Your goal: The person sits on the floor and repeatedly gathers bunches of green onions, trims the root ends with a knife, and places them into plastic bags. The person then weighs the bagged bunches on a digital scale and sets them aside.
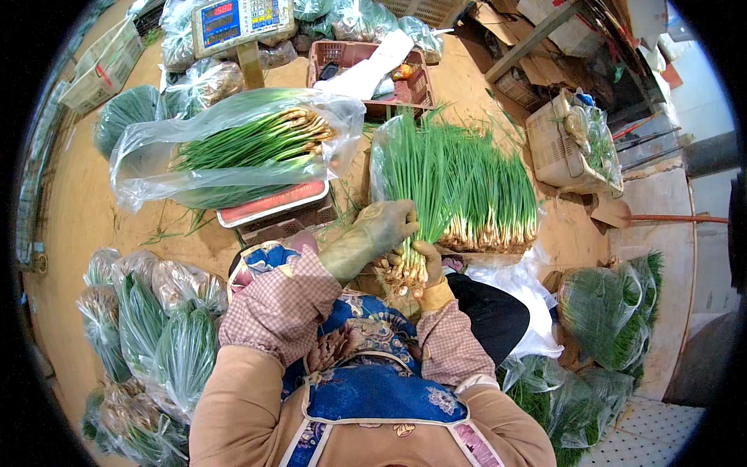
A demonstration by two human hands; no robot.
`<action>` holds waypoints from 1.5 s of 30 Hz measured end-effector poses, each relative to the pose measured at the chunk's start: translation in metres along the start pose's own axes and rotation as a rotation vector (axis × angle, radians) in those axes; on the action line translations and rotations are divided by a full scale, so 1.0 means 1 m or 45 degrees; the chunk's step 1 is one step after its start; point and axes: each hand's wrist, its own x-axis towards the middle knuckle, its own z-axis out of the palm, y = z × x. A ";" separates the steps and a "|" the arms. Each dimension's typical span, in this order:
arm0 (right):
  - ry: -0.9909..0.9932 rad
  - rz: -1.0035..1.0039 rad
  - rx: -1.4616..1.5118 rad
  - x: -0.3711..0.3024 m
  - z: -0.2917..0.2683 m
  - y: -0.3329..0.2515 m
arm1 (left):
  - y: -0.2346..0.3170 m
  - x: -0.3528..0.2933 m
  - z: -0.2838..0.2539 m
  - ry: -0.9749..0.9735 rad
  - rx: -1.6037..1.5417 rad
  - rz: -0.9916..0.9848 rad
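Observation:
In front of me stands a bunch of green onions (410, 267), roots down and leaves away from me. My right hand (432, 274), in a yellowish glove, is wrapped round its pale lower stems. My left hand (380, 231), in a dirty glove, is closed against the stems slightly higher up; its fingertips are partly hidden. Just beyond my right hand, a dense row of green onions (494, 191) stands with roots toward me. To the left, more green onions (257, 144) lie in an open clear plastic bag (140, 159) on a scale platform (272, 205).
A scale display (241, 23) rises at the back left. Behind the row sits a reddish-brown crate (331, 58). Bagged green onions (187, 358) crowd the left floor, with more bags (607, 311) at right. A beige basket (556, 148) and a shovel (615, 212) lie beyond.

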 end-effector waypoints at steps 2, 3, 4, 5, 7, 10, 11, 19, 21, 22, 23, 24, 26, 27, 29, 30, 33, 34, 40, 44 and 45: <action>0.080 -0.053 -0.019 0.001 -0.004 0.002 | -0.004 0.001 0.005 0.093 0.150 0.092; 0.113 -0.068 -0.028 0.004 -0.004 0.004 | -0.006 -0.001 0.004 0.148 0.228 0.130; 0.075 -0.086 -0.004 0.003 -0.004 0.003 | 0.001 -0.004 -0.002 0.089 0.102 0.033; 0.038 -0.104 0.021 0.002 -0.003 0.002 | 0.009 -0.008 -0.013 0.029 -0.025 -0.065; -0.016 -0.127 0.035 0.003 0.005 0.002 | 0.004 -0.013 -0.024 0.051 -0.035 -0.083; -0.056 -0.160 0.027 0.002 0.015 0.001 | -0.007 -0.012 -0.027 0.103 0.157 0.000; -0.079 -0.158 0.033 0.002 0.017 0.002 | -0.010 -0.010 -0.024 0.074 0.082 -0.019; 0.142 -0.117 -0.125 0.004 -0.006 0.000 | -0.021 -0.001 0.004 -0.058 -0.165 -0.154; 0.009 -0.166 -0.083 0.003 0.005 0.000 | -0.028 -0.002 0.007 -0.090 -0.378 -0.155; -0.061 -0.190 -0.052 0.002 0.008 -0.001 | -0.028 -0.004 0.005 -0.118 -0.461 -0.156; -0.131 -0.213 -0.021 0.001 0.009 -0.003 | -0.026 -0.006 0.003 -0.145 -0.544 -0.157; -0.137 -0.207 0.004 0.001 0.005 -0.005 | -0.019 -0.010 -0.005 -0.118 -0.455 -0.160; -0.124 -0.208 -0.029 -0.003 0.006 -0.006 | -0.004 -0.016 -0.021 -0.068 -0.282 -0.168; -0.129 -0.190 -0.049 -0.002 0.009 -0.005 | -0.008 -0.016 -0.019 -0.086 -0.395 -0.185; -0.145 -0.136 -0.153 0.002 -0.010 -0.008 | -0.024 -0.009 -0.004 -0.129 -0.623 -0.212; -0.151 -0.108 -0.201 0.006 -0.018 -0.008 | -0.029 -0.006 0.002 -0.063 -0.506 -0.150; 0.258 -0.236 -0.239 0.012 0.026 0.008 | -0.041 0.000 0.014 0.036 -0.365 -0.073; 0.268 -0.251 -0.271 0.014 0.016 0.007 | -0.042 0.000 0.015 0.004 -0.461 -0.118; 0.099 -0.098 -0.252 0.006 -0.015 -0.006 | -0.032 -0.007 -0.004 -0.066 -0.404 -0.120; 0.135 -0.145 -0.320 0.007 -0.013 -0.008 | -0.049 -0.002 -0.014 0.249 0.127 -0.109; 0.169 -0.186 -0.343 0.006 -0.017 -0.009 | -0.050 -0.004 -0.016 0.259 0.217 -0.104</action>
